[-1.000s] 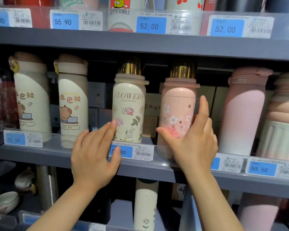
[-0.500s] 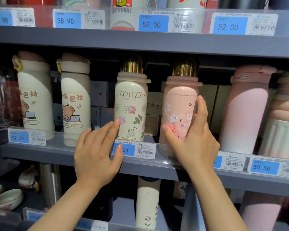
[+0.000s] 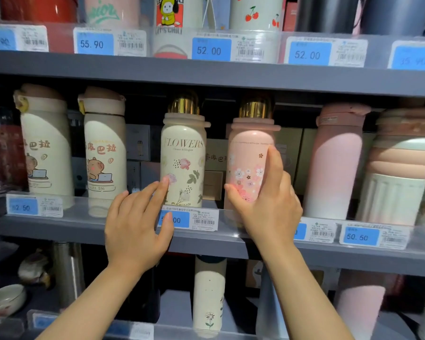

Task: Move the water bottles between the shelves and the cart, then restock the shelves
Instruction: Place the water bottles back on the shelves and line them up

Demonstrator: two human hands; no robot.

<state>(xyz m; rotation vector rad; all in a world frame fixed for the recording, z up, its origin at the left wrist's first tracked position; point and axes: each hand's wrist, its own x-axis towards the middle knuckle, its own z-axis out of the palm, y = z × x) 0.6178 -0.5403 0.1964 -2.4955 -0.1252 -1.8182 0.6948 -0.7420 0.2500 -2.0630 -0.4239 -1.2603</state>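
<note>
On the middle shelf (image 3: 206, 241) a row of water bottles stands upright behind a clear rail with blue price tags. The right hand (image 3: 268, 204) wraps the pink floral bottle (image 3: 249, 158) low on its body, thumb on the left side and fingers curled round the right, the forefinger lying up along it; the bottle's base is hidden behind the hand and rail, so whether it rests on the shelf cannot be told. Just left of it stands the cream FLOWERS bottle (image 3: 184, 165) (gold cap, like its pink neighbour). The left hand (image 3: 135, 229) is spread with straight fingers, its forefinger tip touching the lower left of the cream bottle, its thumb over the price tag (image 3: 189, 218). Farther left stand two cream cartoon bottles (image 3: 104, 148); at right, a plain pink bottle (image 3: 336, 163).
</note>
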